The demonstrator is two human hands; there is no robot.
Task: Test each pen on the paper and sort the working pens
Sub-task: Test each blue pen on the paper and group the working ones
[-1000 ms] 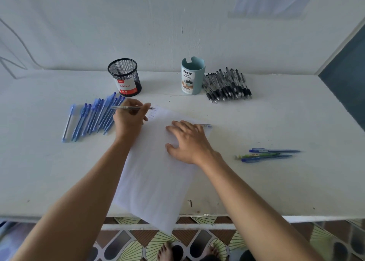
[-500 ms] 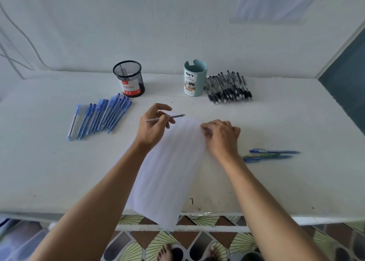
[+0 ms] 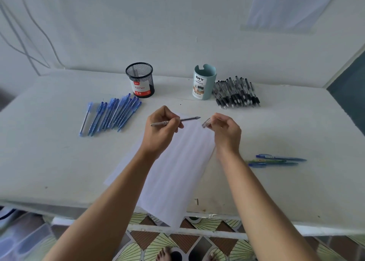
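The left hand (image 3: 160, 130) is observed above the far end of the paper (image 3: 177, 166), its fingers and thumb curled round a pen (image 3: 188, 119) at mid-barrel. The pen is held roughly level, uncapped, with the tip directed toward three o'clock. The right hand (image 3: 227, 131) is raised just beside it on the three o'clock side, and a clear pen cap (image 3: 206, 123) is pinched between its thumb and fingertips. The cap and the pen tip are close but apart. The paper is laid at a slant on the white table (image 3: 49, 162), with its near corner overhanging the table's near edge at six o'clock. Taken from the paper's middle, a row of blue pens (image 3: 112, 114) is noted at ten o'clock, laid side by side. A black mesh cup (image 3: 140, 80) with a red and white label stands upright at eleven o'clock, just beyond that row. A teal desk organizer (image 3: 204, 82) stands upright at twelve o'clock. A pile of black-gripped pens (image 3: 236, 93) lies against its three o'clock side. Three further pens (image 3: 276, 160), blue and green, are recorded at three o'clock, well apart from the paper and lying parallel. Whether either cup holds anything cannot be determined.
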